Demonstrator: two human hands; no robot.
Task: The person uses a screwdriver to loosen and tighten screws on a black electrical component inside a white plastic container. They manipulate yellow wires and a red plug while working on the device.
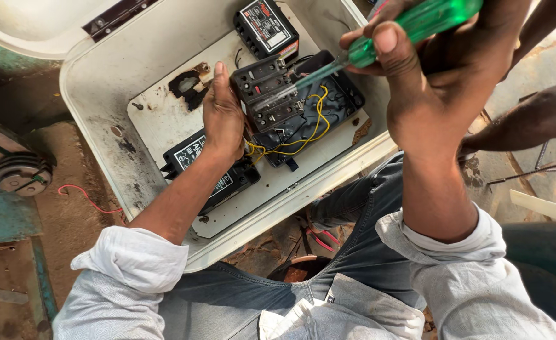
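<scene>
Our left hand presses flat against the black switch block, fingers extended, gripping nothing; our right hand closes around the green screwdriver, tip on the block. We judge the tip could slip onto the yellow wires. The open white box holds black modules on a plate.

Terminal block inside the box — left hand beside it, screwdriver above.
</scene>
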